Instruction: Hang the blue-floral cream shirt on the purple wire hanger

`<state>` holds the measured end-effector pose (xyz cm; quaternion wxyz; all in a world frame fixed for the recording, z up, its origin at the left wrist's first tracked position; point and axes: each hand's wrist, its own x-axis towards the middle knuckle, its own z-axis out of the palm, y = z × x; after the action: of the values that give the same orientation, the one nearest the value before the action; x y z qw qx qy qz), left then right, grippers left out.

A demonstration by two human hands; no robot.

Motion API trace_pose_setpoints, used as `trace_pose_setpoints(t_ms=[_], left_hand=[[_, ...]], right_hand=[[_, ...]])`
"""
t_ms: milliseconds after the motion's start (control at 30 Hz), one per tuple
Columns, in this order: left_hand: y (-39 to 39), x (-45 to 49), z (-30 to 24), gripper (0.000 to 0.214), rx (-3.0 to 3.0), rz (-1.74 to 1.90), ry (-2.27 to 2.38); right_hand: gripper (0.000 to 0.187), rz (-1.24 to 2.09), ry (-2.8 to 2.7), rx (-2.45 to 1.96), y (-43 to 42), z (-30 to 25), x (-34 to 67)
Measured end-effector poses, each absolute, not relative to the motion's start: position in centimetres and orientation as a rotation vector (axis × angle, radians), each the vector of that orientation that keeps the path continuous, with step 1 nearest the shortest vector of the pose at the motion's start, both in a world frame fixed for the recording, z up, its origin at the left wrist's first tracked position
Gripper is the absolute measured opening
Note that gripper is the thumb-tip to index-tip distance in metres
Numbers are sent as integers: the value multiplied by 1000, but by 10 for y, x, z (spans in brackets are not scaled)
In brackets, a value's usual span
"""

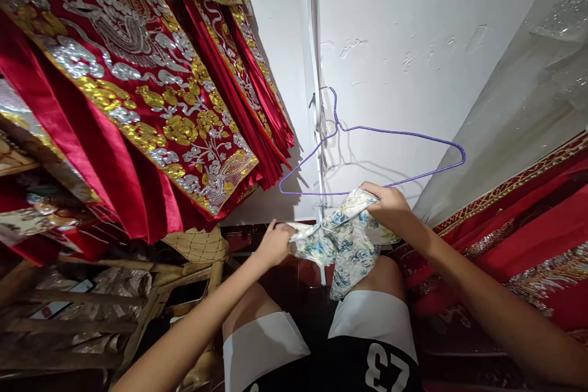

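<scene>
Between my two hands a thin white garment [351, 245] with a blue and green floral print is stretched. My left hand [275, 242] is closed round its left end, and my right hand [388, 202] pinches its upper right edge. The lower part hangs in folds over my right thigh. Just above the garment hangs a purple wire hanger [395, 131], its hook on a rail by the wall. Whether the cloth touches the hanger's bottom bar near my right hand I cannot tell. The garment's exact kind is unclear in its bunched state.
Red skirts with gold and silver sequins [184, 116] hang at the left. Below them stands a bamboo rack [156, 294] with plastic-wrapped items and a phone-like dark object [188, 293]. Plastic-covered red fabric [528, 257] lines the right. A white wall [390, 43] rises ahead.
</scene>
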<state>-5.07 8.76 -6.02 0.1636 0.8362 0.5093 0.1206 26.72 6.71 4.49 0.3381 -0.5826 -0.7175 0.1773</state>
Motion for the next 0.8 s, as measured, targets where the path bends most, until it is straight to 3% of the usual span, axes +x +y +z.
trace_pose_setpoints(t_ms=[100, 300, 433, 533, 667, 800], left_hand=[[99, -76, -10, 24, 2552, 432, 1557], [112, -67, 77, 16, 2418, 1233, 1332], [132, -41, 111, 25, 2335, 1107, 1181], [149, -34, 123, 29, 2257, 836, 1040], [160, -45, 126, 27, 2045, 839, 1085], [162, -50, 130, 25, 1969, 789, 1126]], right_hand=[[23, 497, -1849, -1457, 70, 40, 262], [15, 584, -1788, -1344, 74, 37, 251], [13, 846, -1725, -1118, 75, 33, 239], [35, 917, -1699, -1087, 73, 34, 240], [85, 593, -1523, -1205, 68, 48, 269], [99, 349, -1396, -1300, 76, 71, 312]])
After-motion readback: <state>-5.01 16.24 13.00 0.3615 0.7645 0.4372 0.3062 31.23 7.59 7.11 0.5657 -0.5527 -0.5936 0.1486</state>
